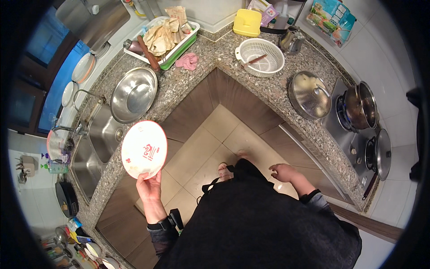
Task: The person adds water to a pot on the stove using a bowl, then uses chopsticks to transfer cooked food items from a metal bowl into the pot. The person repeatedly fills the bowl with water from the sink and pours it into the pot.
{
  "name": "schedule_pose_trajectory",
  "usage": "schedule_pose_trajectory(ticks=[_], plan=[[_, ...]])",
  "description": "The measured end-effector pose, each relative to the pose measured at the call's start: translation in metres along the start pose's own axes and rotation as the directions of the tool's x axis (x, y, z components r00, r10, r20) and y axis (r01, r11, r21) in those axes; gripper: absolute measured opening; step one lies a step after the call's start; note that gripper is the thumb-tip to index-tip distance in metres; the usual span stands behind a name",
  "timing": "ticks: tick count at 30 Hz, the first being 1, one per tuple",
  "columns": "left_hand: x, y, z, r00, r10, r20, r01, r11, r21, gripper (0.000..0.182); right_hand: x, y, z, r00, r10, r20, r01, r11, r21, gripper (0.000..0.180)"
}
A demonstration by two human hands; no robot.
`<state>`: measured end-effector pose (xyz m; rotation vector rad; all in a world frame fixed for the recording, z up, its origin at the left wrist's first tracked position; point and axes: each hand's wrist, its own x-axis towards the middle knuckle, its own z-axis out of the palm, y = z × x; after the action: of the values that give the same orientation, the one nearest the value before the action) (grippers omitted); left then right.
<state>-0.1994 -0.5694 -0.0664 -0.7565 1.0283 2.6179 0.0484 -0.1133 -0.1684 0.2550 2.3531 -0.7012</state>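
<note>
A white plate (144,148) with a red rim and red printed characters is in my left hand (148,189). The fingers lie under its near edge and the thumb on top. It is held in the air in front of the steel sink (104,129), its face turned up towards me. My right hand (284,172) hangs over the floor by the right-hand cabinets, fingers loosely bent, with nothing in it. Beyond the plate, a stainless steel basin (134,95) rests on the granite counter beside the sink.
A white-and-green tub (183,48) with brown paper and a rolling pin (147,53) sits by a pink cloth (187,61). A white colander (260,57) and lidded pan (309,94) stand right. The gas hob (351,148) carries a pot (359,107) and a lidded pan (383,154).
</note>
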Motion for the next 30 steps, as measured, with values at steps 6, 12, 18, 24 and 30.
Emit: schedule_pose_trajectory(ticks=[6, 12, 18, 24, 30], plan=[[-0.006, 0.008, -0.028, 1.000, 0.028, -0.014, -0.029, 0.996, -0.084, 0.064, 0.019, 0.005, -0.038, 0.999, 0.036, 0.038, -0.031, 0.991, -0.130, 0.039], [-0.001, 0.004, -0.012, 0.996, -0.087, 0.011, 0.087, 0.996, 0.024, 0.063, 0.023, -0.007, -0.071, 0.981, 0.044, -0.191, -0.025, 0.995, 0.100, 0.039], [0.035, -0.037, 0.044, 0.971, -0.208, 0.115, 0.194, 0.974, 0.117, 0.064, 0.034, -0.042, -0.132, 0.976, 0.122, -0.180, 0.184, -0.023, 0.983, 0.038], [0.053, -0.074, 0.113, 0.936, -0.290, 0.198, 0.245, 0.943, 0.227, 0.062, 0.142, -0.058, -0.244, 0.890, 0.380, -0.251, 0.363, -0.259, 0.895, 0.050], [0.048, -0.098, 0.153, 0.925, -0.332, 0.184, 0.272, 0.918, 0.288, 0.064, 0.183, -0.034, -0.296, 0.885, 0.392, -0.251, 0.419, -0.439, 0.795, 0.036]])
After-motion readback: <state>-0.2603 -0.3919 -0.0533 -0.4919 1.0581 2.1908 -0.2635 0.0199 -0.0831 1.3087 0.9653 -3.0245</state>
